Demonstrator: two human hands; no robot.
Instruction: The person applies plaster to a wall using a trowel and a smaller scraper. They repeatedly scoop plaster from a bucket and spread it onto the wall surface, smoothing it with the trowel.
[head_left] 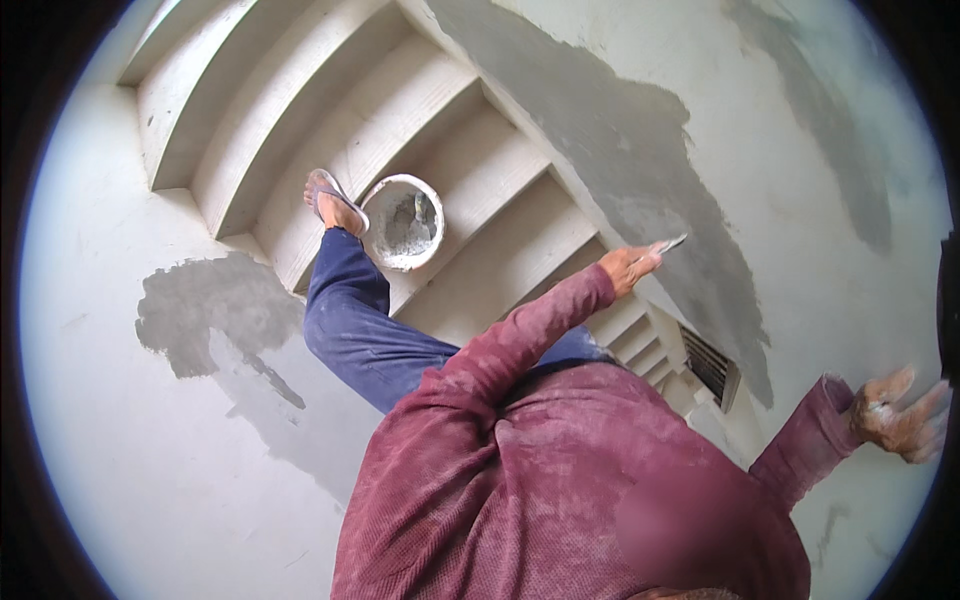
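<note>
My left hand [628, 268] reaches across toward the right-side wall, closed on a flat metal blade tool [672, 242] in front of a long grey plaster patch [640, 140]. My right hand [900, 418] is out at the far right beside the white wall [860, 310], fingers apart, with whitish smears on it. A white bucket [433, 235], crusted inside and holding grey material with something small sticking up, stands on a stair step close to my sandaled foot [330, 200]. My maroon sleeves and shirt are dusted pale.
Curved concrete steps [330, 90] fill the upper left, and a further flight [640, 350] runs down behind me toward a dark grilled opening [707, 365]. The left wall [110, 420] carries another irregular grey patch [210, 305]; a second darker streak marks the upper right wall.
</note>
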